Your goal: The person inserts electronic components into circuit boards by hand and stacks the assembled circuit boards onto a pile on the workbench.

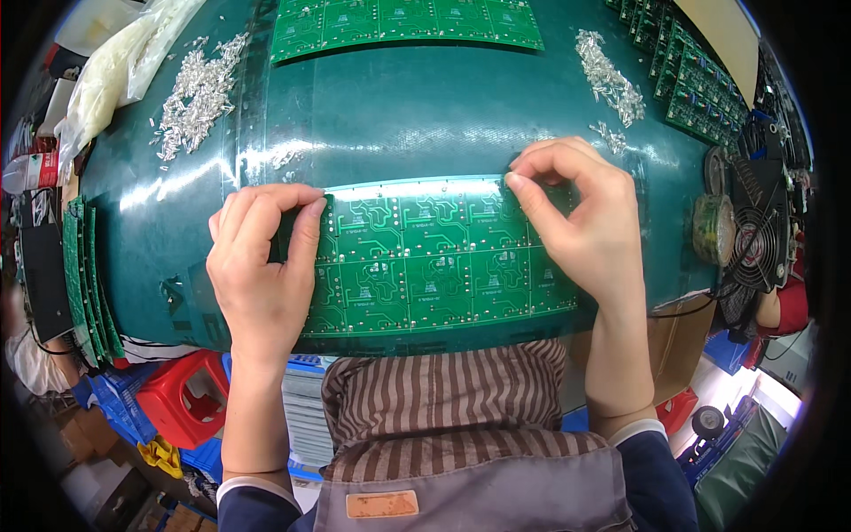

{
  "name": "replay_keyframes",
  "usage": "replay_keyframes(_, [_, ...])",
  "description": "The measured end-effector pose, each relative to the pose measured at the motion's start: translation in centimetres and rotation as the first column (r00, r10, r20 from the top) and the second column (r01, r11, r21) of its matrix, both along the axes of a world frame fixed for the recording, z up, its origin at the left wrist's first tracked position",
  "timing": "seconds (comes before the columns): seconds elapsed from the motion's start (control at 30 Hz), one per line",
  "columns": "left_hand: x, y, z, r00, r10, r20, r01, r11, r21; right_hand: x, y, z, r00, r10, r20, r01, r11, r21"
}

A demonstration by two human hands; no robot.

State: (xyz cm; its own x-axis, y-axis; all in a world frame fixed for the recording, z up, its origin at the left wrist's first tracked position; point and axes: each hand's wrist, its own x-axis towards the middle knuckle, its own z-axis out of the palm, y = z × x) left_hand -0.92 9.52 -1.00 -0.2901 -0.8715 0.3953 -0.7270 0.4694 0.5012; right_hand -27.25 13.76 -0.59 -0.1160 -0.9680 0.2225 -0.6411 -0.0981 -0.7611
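A green circuit board panel [439, 257] of several repeated sections lies flat on the mat in front of me. My left hand [264, 257] is closed in a pinch, thumb and forefinger meeting at the panel's upper left corner. My right hand [585, 208] pinches too, its fingertips over the far edge, right of the middle. Whatever sits between either pair of fingertips is too small or hidden to make out. Loose small clear parts with metal leads form one pile [199, 96] at the far left and another pile [610, 78] at the far right.
Another green board panel [408, 22] lies at the back of the green mat [390, 102]. Populated boards [700, 93] stand in a row at the right, near a black fan [755, 248]. More boards [87, 275] stand upright at the left edge. A plastic bag [111, 80] sits far left.
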Motion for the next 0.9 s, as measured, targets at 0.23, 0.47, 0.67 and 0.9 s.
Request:
replay_keyframes(0.23, [-0.1, -0.1, 0.3, 0.999, -0.018, 0.05, 0.019, 1.0, -0.022, 0.3, -0.1, 0.3, 0.988, 0.035, -0.148, -0.047, 0.995, -0.083])
replay_keyframes(0.47, [0.5, -0.2, 1.0, 0.998, -0.01, 0.06, 0.007, 0.999, 0.053, -0.6, -0.1, 0.0, 0.988, 0.08, -0.13, -0.093, 0.992, -0.091])
replay_keyframes(0.67, [0.1, -0.3, 1.3, 0.999, 0.025, 0.028, -0.029, 0.986, 0.166, -5.1, -0.4, 0.6, 0.904, -0.287, -0.317, 0.266, 0.958, -0.11])
replay_keyframes(0.9, [0.7, -0.9, 1.1, 0.996, 0.017, -0.092, 0.008, 0.965, 0.261, -5.9, -0.9, -0.6, 0.842, -0.209, -0.497, 0.149, 0.976, -0.157])
